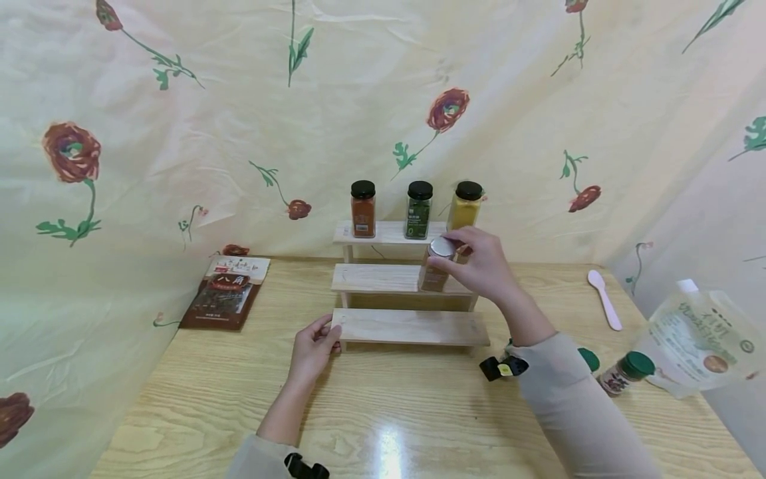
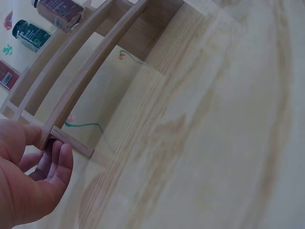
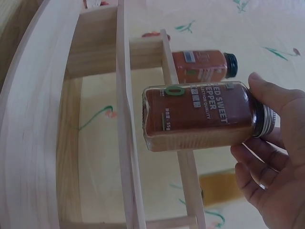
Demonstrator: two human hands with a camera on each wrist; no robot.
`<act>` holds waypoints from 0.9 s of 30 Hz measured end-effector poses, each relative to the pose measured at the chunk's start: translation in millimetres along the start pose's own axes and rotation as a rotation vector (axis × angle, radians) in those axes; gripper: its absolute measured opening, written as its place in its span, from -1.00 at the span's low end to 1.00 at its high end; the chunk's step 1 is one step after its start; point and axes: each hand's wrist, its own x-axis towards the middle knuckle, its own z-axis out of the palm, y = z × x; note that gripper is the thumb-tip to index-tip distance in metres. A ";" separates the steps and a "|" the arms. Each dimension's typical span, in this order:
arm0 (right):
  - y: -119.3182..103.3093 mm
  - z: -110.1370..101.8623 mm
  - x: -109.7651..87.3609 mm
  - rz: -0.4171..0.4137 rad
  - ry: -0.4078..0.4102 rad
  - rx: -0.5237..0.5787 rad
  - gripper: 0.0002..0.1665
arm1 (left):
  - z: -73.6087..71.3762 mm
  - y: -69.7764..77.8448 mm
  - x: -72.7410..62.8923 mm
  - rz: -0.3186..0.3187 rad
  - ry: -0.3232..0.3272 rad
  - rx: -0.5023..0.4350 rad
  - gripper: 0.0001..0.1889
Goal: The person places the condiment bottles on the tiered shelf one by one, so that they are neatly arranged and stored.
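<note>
My right hand [image 1: 479, 263] pinches the silver lid of a glass spice jar [image 3: 200, 117] of reddish-brown powder, labelled sweet pepper. In the head view the jar is upright at the right part of the middle step of a three-step wooden rack [image 1: 413, 326]. At the rack's lower left, my left hand [image 1: 314, 346] grips the end of the lowest step, thumb on top and fingers curled underneath. On the top step stand three black-capped jars: one with orange-red powder [image 1: 363, 213], one with green flakes [image 1: 418, 211] and one with yellow powder [image 1: 464, 207], partly behind my right hand.
A brown packet [image 1: 224, 296] lies at the table's left rear. To the right are a pale spoon [image 1: 604, 299], a green-capped jar [image 1: 625, 374] and a clear spouted pouch [image 1: 697, 339]. Another green cap [image 1: 589, 359] shows beside my right sleeve. A flowered cloth hangs behind the rack.
</note>
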 end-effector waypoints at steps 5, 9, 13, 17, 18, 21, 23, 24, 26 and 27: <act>-6.7 9.5 7.4 0.023 -0.018 0.031 -0.47 | 0.9 1.3 0.2 0.005 0.012 -0.005 -0.53; -10.7 18.1 13.5 0.019 -0.023 0.038 -0.50 | 1.0 0.8 0.7 0.015 0.017 -0.006 -0.55; -14.2 28.0 17.8 -0.005 -0.020 0.036 -0.50 | 0.8 0.9 0.1 0.015 0.012 -0.006 -0.55; -17.6 38.5 21.5 -0.011 -0.014 0.048 -0.47 | 0.0 0.4 0.0 -0.003 0.001 -0.004 -0.53; -18.6 41.1 22.6 -0.011 -0.013 0.054 -0.45 | -0.1 0.3 0.0 -0.006 0.000 -0.002 -0.53; -21.0 48.7 26.7 -0.015 -0.017 0.065 -0.42 | 0.0 0.3 -0.7 -0.002 0.002 -0.004 -0.52; -23.5 53.3 29.6 -0.018 -0.028 0.073 -0.43 | 0.0 0.4 -0.6 -0.001 0.003 0.001 -0.53; -25.0 55.3 31.0 -0.020 -0.035 0.076 -0.44 | 0.0 0.6 -0.6 -0.001 0.002 0.001 -0.53; -28.0 59.4 34.0 -0.024 -0.046 0.080 -0.45 | 0.0 2.0 -0.5 -0.002 0.001 -0.002 -0.54; -29.6 61.3 35.4 -0.025 -0.053 0.082 -0.46 | -0.1 3.1 -0.5 -0.005 0.001 -0.004 -0.54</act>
